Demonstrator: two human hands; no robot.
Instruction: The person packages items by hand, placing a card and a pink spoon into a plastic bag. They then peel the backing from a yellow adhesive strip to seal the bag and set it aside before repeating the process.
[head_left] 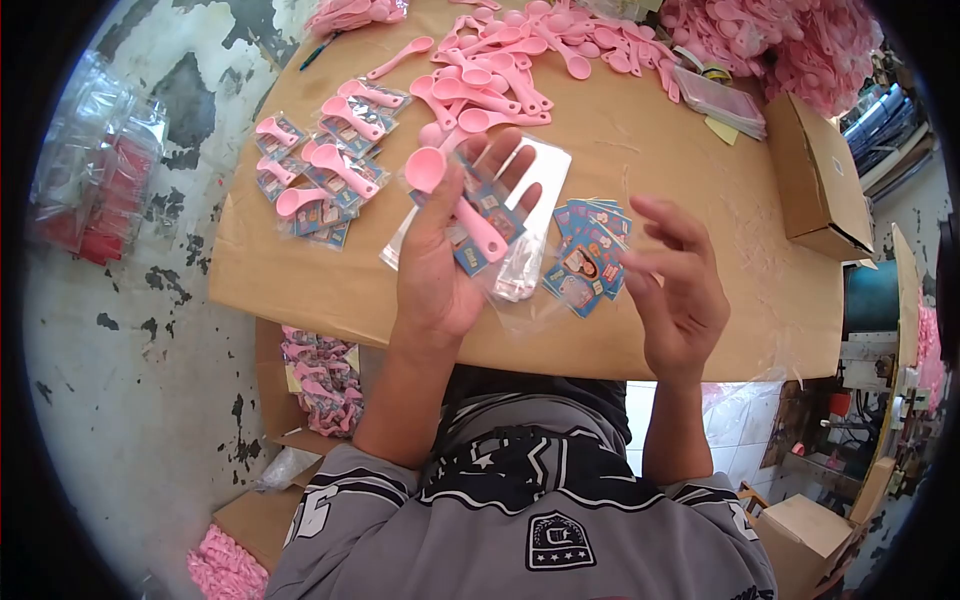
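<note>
A pink spoon (470, 219) in a clear bag with a blue printed card (492, 205) lies across my left hand (443, 255), the thumb pressed over it. My right hand (683, 290) is raised just right of a fanned stack of blue cards (590, 250), its fingers apart and slightly curled, with nothing seen in them. Beneath and behind my left hand are clear plastic bags (545, 180) on the brown table (720, 260). At the left of the table sit several bagged spoons with cards (345, 170).
Loose pink spoons (500, 80) are heaped at the table's far side, with a big pink pile (780, 45) at the far right. A clear plastic case (720, 100) and a cardboard box (820, 180) stand at the right. Below the left edge, a box holds bagged spoons (322, 385).
</note>
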